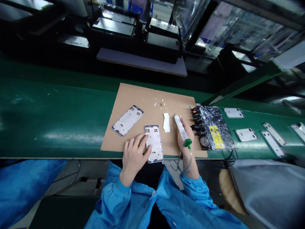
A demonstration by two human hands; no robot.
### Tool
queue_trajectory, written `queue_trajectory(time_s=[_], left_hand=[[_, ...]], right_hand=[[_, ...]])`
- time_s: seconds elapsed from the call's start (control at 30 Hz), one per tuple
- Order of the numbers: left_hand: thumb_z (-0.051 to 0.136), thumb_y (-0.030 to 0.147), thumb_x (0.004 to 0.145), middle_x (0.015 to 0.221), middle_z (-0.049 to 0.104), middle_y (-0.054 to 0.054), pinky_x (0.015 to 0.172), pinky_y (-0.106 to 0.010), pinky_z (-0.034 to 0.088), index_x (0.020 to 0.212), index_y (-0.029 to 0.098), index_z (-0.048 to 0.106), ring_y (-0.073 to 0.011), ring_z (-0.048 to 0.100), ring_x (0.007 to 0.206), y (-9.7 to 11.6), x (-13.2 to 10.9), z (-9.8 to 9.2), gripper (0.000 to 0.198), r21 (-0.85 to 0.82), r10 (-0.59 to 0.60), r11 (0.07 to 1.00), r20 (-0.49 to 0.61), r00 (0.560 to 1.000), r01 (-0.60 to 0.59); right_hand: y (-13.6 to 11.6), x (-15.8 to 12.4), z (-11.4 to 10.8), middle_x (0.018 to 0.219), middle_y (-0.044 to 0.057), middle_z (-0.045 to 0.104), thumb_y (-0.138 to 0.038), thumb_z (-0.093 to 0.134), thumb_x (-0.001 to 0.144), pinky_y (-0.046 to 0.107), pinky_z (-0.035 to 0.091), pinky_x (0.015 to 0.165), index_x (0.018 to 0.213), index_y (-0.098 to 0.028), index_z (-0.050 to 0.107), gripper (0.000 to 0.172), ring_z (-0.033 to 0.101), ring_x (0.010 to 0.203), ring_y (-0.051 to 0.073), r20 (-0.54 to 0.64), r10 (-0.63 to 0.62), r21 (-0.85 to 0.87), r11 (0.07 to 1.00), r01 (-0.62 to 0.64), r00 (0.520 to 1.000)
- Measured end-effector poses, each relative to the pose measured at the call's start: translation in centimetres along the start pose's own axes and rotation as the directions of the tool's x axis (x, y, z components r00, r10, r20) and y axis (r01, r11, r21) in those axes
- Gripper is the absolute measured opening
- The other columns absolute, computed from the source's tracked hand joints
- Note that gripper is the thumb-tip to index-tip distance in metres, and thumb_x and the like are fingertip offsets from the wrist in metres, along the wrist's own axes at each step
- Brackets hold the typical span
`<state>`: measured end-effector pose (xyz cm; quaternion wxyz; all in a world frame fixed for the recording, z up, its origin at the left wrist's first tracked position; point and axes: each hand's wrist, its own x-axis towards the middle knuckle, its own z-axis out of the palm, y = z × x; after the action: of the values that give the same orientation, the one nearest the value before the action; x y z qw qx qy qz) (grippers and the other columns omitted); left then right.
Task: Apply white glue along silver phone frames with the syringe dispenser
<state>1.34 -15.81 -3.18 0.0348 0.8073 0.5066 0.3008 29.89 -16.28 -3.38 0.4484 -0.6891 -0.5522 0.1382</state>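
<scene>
A phone frame [156, 143], white inside with a dark rim, lies on a brown cardboard sheet [128, 92] close to the table's front edge. My left hand [134, 151] holds it by the left side, thumb and forefinger on its surface. Closed in my right hand [184, 136] is a glue syringe [180, 128] with a green cap and a clear hose. Its tip points away from me, over the cardboard and apart from the frame. Between both hands lies a crumpled white tissue [166, 122]. A second phone frame [128, 121] rests at an angle on the left.
A black, paint-spattered dispenser box [212, 127] with knobs and a gauge stands right of the cardboard. Beyond it, several phone frames [246, 135] lie on the green table [59, 121]. Small white scraps [162, 103] dot the cardboard. A pale shelf board [143, 62] runs behind.
</scene>
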Motion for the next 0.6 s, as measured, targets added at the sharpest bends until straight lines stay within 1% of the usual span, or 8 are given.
queue_trajectory(time_s=[0.13, 0.23, 0.3, 0.4, 0.43, 0.5, 0.57, 0.6], left_hand=[[0.071, 0.031, 0.117, 0.153, 0.082, -0.006, 0.092, -0.047, 0.05, 0.149, 0.021, 0.079, -0.0288, 0.073, 0.111, 0.0, 0.0, 0.0, 0.034, -0.004, -0.002, 1.0, -0.01, 1.0, 0.002], [0.071, 0.032, 0.117, 0.153, 0.082, -0.005, 0.093, -0.048, 0.051, 0.149, 0.02, 0.078, -0.0286, 0.073, 0.111, 0.1, 0.0, 0.0, 0.035, -0.002, 0.002, 1.0, -0.018, 1.0, -0.002], [0.071, 0.032, 0.117, 0.153, 0.082, -0.005, 0.093, -0.049, 0.051, 0.149, 0.02, 0.078, -0.0284, 0.074, 0.111, 0.0, 0.0, 0.0, 0.034, 0.003, 0.002, 1.0, -0.02, 1.0, -0.002], [0.071, 0.032, 0.117, 0.153, 0.082, -0.006, 0.093, -0.049, 0.052, 0.148, 0.021, 0.079, -0.0284, 0.075, 0.111, 0.0, -0.1, 0.1, 0.034, 0.006, 0.002, 1.0, -0.025, 1.0, -0.002], [0.072, 0.033, 0.117, 0.153, 0.082, -0.006, 0.093, -0.049, 0.051, 0.149, 0.021, 0.078, -0.0285, 0.075, 0.112, -0.1, -0.1, 0.2, 0.034, 0.006, 0.002, 1.0, -0.025, 1.0, -0.001], [0.071, 0.034, 0.117, 0.154, 0.081, -0.005, 0.093, -0.049, 0.051, 0.149, 0.022, 0.078, -0.0288, 0.075, 0.114, -0.1, -0.2, 0.3, 0.035, 0.003, -0.003, 1.0, -0.018, 1.0, 0.003], [0.07, 0.034, 0.118, 0.154, 0.081, -0.005, 0.092, -0.048, 0.05, 0.149, 0.022, 0.078, -0.0291, 0.074, 0.114, -0.1, -0.2, 0.4, 0.035, 0.0, -0.005, 1.0, -0.009, 1.0, 0.005], [0.069, 0.035, 0.118, 0.154, 0.081, -0.005, 0.092, -0.048, 0.05, 0.15, 0.022, 0.078, -0.0292, 0.074, 0.114, -0.2, -0.2, 0.4, 0.035, -0.001, -0.003, 1.0, -0.009, 1.0, 0.003]], right_hand=[[1.0, 1.9, 0.7, 0.141, 0.017, 0.08, -0.064, 0.063, 0.11, 0.057, 0.065, 0.115, 0.15, -0.022, 0.078, 0.059, 0.077, 0.129, 0.035, -0.048, -0.035, -0.015, 0.999, 0.034, 0.998], [1.8, 3.1, 1.3, 0.138, 0.017, 0.08, -0.059, 0.063, 0.109, 0.054, 0.067, 0.11, 0.148, -0.021, 0.078, 0.057, 0.078, 0.125, 0.034, -0.059, -0.035, -0.015, 0.999, 0.034, 0.998], [1.9, 3.2, 1.5, 0.133, 0.015, 0.082, -0.059, 0.065, 0.107, 0.052, 0.067, 0.107, 0.149, -0.022, 0.077, 0.057, 0.079, 0.118, 0.033, -0.05, 0.007, 0.035, 0.999, -0.006, 0.999], [1.4, 2.9, 1.0, 0.118, 0.012, 0.083, -0.069, 0.069, 0.105, 0.048, 0.067, 0.098, 0.147, -0.022, 0.075, 0.063, 0.079, 0.102, 0.029, -0.072, 0.141, 0.151, 0.98, -0.129, 0.987], [1.2, 2.8, 0.7, 0.116, 0.012, 0.083, -0.072, 0.068, 0.105, 0.046, 0.067, 0.094, 0.147, -0.022, 0.073, 0.066, 0.078, 0.098, 0.028, -0.082, 0.19, 0.198, 0.965, -0.171, 0.978], [0.7, 2.7, -0.2, 0.124, 0.013, 0.082, -0.077, 0.066, 0.106, 0.042, 0.066, 0.084, 0.153, -0.024, 0.069, 0.071, 0.077, 0.09, 0.025, -0.072, 0.278, 0.292, 0.924, -0.246, 0.958], [0.2, 2.6, -1.3, 0.14, 0.015, 0.079, -0.079, 0.065, 0.107, 0.037, 0.063, 0.074, 0.162, -0.027, 0.062, 0.075, 0.075, 0.082, 0.021, -0.004, 0.328, 0.345, 0.887, -0.306, 0.945], [0.0, 2.5, -1.9, 0.148, 0.016, 0.077, -0.079, 0.066, 0.107, 0.035, 0.062, 0.07, 0.166, -0.03, 0.059, 0.078, 0.076, 0.083, 0.02, 0.038, 0.331, 0.342, 0.882, -0.323, 0.943]])
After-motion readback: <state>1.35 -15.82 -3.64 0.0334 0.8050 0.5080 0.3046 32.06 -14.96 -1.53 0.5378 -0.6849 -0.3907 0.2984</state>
